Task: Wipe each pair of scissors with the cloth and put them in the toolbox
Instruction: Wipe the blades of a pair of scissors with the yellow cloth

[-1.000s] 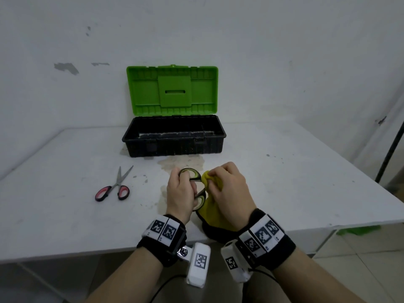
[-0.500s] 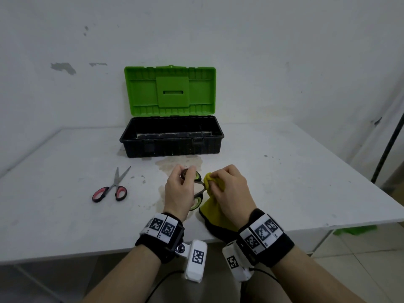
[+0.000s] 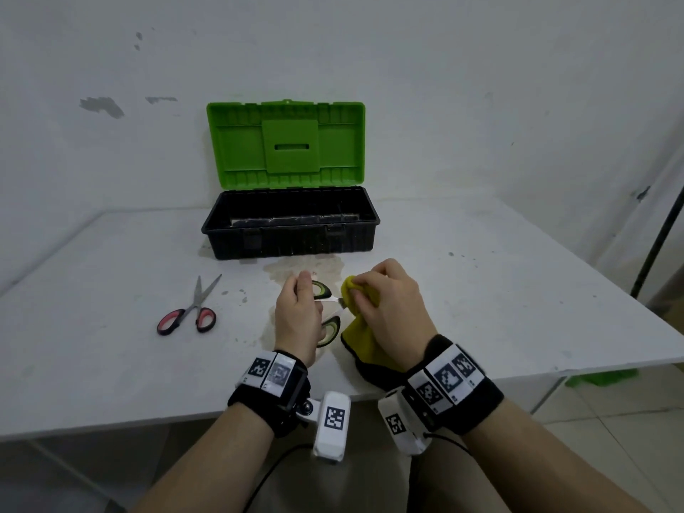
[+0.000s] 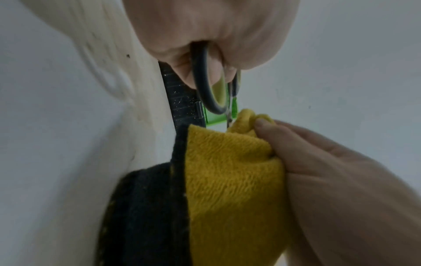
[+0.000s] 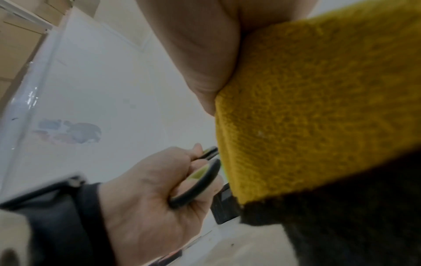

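My left hand (image 3: pixel 298 312) grips the black-and-green handles of a pair of scissors (image 3: pixel 329 325) near the table's front edge; the same scissors (image 4: pixel 210 90) and scissors (image 5: pixel 198 178) appear in both wrist views. My right hand (image 3: pixel 385 301) pinches a yellow-and-black cloth (image 3: pixel 364 338) around the blades, which the cloth hides. The cloth (image 4: pixel 227 171) hangs down to the table, and the cloth (image 5: pixel 318 108) fills the right wrist view. A second pair, the red-handled scissors (image 3: pixel 192 309), lies on the table to the left. The toolbox (image 3: pixel 292 238) stands behind, its green lid (image 3: pixel 287 144) raised.
The white table (image 3: pixel 499 309) has a brown stain (image 3: pixel 303 270) in front of the toolbox. A wall rises right behind the toolbox. A dark pole (image 3: pixel 659 238) leans at the far right, with something green (image 3: pixel 599 377) on the floor below the table's right corner.
My hands have stayed in place at the table's front; the handles have spread a little wider apart, and the right hand has shifted the cloth slightly along the blades.
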A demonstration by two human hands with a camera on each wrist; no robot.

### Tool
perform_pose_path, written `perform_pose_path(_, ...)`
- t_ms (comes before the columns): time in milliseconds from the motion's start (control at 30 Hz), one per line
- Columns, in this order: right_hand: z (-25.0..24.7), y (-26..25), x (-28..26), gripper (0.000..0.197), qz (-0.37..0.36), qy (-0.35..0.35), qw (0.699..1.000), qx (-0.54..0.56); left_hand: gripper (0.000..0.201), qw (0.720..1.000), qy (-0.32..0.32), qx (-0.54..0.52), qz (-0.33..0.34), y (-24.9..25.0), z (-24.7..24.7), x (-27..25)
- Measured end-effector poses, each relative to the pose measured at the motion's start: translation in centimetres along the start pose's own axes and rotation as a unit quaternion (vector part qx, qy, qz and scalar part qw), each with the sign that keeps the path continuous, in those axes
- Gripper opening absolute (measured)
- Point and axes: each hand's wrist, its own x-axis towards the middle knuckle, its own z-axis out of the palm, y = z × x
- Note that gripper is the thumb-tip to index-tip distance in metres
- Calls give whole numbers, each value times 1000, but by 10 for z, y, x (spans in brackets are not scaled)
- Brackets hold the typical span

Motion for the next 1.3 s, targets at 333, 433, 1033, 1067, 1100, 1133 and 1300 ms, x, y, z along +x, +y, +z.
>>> perform_pose_path(333, -5, 6, -4, 12, 2, 2, 1000, -13, 30, 1000, 7, -17, -12, 5, -4, 2)
perform_pose_path(433, 0, -7, -9, 11, -40, -13, 999, 5, 31, 1000, -7, -26, -9, 5, -1, 2)
perform_pose_path(1033, -9, 7, -18, 14, 0, -53, 998, -13, 34, 999, 30, -18, 27, 8, -17, 10)
perform_pose_path(1067, -9, 2, -18, 12, -23, -24, 999, -1, 34, 999, 21, -6, 35, 6, -14, 9)
perform_pose_path(1100, -7, -5, -18, 11, -43, -1, 999, 11, 33, 999, 13, 9, 42, 5, -10, 6)
perform_pose_path(1133, -4, -11, -17, 10, -55, 11, 998, 20, 34, 998, 6, 24, 51, 3, -5, 3)
perform_pose_path(1300, 11, -9, -19, 13, -40, 1, 999, 15, 36, 996, -13, 45, 73, 0, 6, -6)
